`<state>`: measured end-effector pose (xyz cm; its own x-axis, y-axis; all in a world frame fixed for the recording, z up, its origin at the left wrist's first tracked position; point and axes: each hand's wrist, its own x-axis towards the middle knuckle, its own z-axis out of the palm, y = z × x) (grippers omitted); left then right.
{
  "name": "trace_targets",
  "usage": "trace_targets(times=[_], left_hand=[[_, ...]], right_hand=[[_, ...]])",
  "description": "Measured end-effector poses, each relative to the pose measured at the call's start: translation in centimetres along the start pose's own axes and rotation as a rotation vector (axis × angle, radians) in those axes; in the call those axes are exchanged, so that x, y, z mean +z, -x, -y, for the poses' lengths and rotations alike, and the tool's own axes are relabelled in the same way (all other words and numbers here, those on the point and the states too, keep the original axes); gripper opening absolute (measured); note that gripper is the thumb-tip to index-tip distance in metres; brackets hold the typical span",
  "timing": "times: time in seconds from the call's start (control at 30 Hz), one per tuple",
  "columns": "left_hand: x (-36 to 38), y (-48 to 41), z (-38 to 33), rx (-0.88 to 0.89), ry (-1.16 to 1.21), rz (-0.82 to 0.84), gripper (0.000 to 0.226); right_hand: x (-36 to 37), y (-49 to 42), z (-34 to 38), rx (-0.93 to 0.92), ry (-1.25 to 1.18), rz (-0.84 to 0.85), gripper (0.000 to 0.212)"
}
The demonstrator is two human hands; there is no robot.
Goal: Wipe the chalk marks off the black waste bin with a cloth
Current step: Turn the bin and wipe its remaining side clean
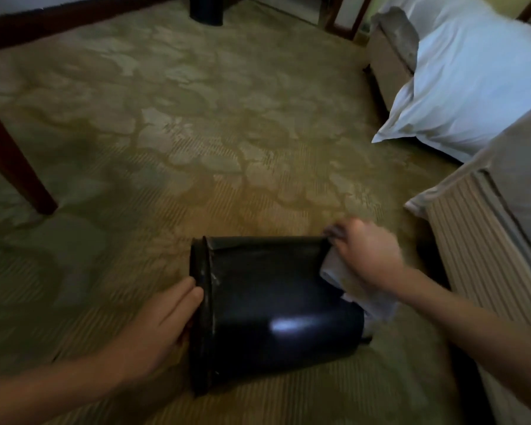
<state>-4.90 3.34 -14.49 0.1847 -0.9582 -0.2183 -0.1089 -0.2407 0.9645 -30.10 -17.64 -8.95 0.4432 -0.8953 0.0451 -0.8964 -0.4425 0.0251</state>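
Carpeted floor [227, 133] carries the black waste bin [273, 302] on its side, long axis running left to right. At the bin's rim end, the left hand [163, 320] braces with straight fingers. At its base end, the right hand [365, 253] clutches the cloth [334, 271]. The wipe probably runs from base toward rim.

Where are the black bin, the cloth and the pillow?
black bin [273, 296]: head view, on its curved side wall.
cloth [331, 269]: head view, on the white fold against the bin.
pillow [472, 87]: head view, on the middle of its white case.
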Motion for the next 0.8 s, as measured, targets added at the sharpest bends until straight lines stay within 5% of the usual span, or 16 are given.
trace_targets(times=[0.13,0.33,0.43,0.53,0.67,0.8], left_hand=[[-0.1,1.2,0.6,0.039,-0.060,0.076,0.051],[-0.1,1.8,1.2,0.089,-0.085,0.189,0.037],[0.1,2.2,1.6,0.106,-0.110,0.225,0.024],[-0.1,2.5,1.6,0.112,-0.129,0.268,0.023],[0.0,3.5,1.4,0.142,-0.144,0.384,0.020],[-0.1,4.3,2.2,0.201,-0.318,0.427,0.034]], right_hand=[[-1.2,-0.6,-0.7,0.118,-0.165,0.040,0.014],[-0.6,1.9,15.1,-0.382,-0.288,-0.082,0.018],[-0.3,2.8,18.3,-0.482,-0.286,-0.100,0.016],[0.2,2.2,14.4,-0.419,-0.130,-0.087,0.019],[0.1,0.9,4.0,-0.085,0.043,0.060,0.027],[-0.7,0.9,-0.5,0.101,-0.030,0.168,0.022]])
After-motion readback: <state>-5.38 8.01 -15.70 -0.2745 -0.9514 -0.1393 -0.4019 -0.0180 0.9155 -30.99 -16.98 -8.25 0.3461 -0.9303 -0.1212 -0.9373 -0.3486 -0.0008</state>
